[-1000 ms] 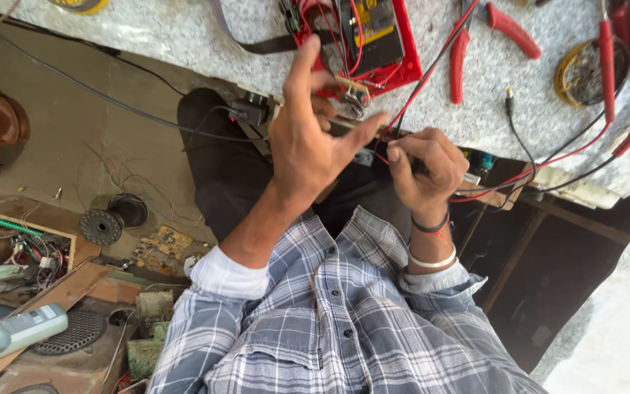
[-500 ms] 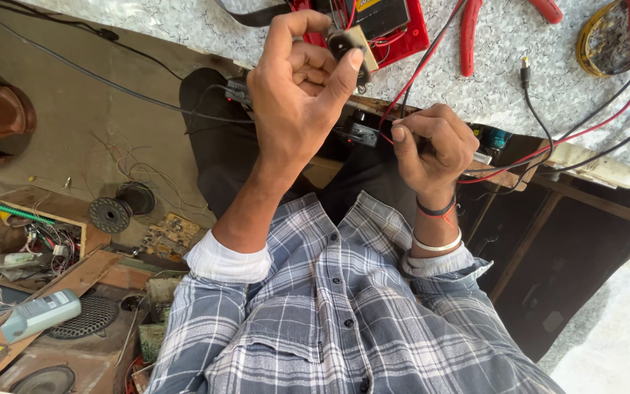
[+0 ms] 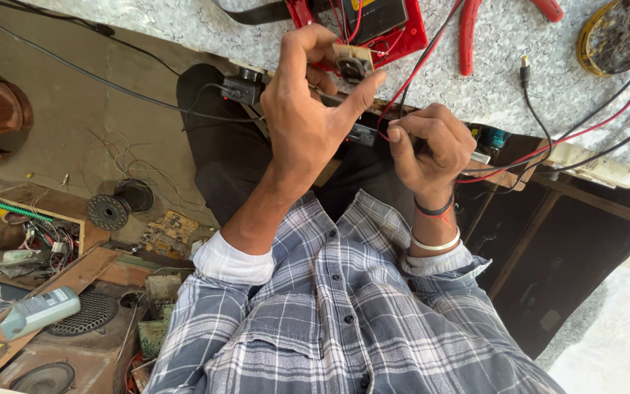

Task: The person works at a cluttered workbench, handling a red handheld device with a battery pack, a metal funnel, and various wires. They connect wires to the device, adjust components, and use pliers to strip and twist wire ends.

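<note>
My left hand (image 3: 308,117) pinches a small circuit board (image 3: 353,61); my right hand (image 3: 428,146) clenches half-hidden red wires (image 3: 402,91) near the red meter (image 3: 373,25), cut off.

Red-handled pliers (image 3: 504,22) on stone bench (image 3: 184,25); plastic bottle (image 3: 38,312), speaker grille (image 3: 90,314) on floor.

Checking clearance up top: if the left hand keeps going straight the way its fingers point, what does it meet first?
Likely the red meter on the speckled worktop. The left hand points up-frame, pinching a small tan component that already overlaps the meter's edge. Depth is unclear, so it may pass above it.
</note>
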